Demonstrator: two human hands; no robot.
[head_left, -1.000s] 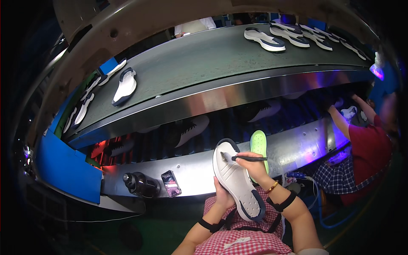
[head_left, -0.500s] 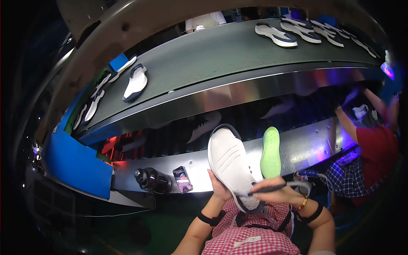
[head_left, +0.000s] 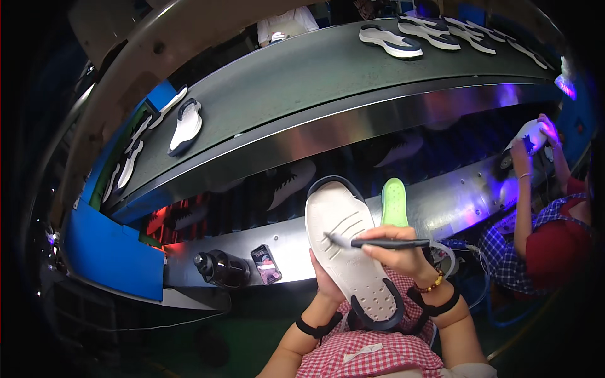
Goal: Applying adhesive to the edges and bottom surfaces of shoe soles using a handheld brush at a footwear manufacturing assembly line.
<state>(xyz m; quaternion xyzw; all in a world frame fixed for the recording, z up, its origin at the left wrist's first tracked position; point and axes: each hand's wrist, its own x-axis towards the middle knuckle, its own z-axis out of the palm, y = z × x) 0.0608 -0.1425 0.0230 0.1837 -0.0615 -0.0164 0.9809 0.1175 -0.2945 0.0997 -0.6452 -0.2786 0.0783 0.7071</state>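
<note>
Both hands are closed on things: by the left hand (head_left: 328, 281), a white shoe sole (head_left: 343, 268) with dark trim is gripped at its left edge, some fingers hidden beneath; by the right hand (head_left: 397, 253), a black-handled brush (head_left: 394, 243) is pinched, its bristles at the sole's grooves. The sole is held over the checked apron (head_left: 372, 362), before a metal ledge (head_left: 293, 255), where a green insole (head_left: 394, 205), phone (head_left: 266, 264) and dark bottle (head_left: 225, 269) are seen.
</note>
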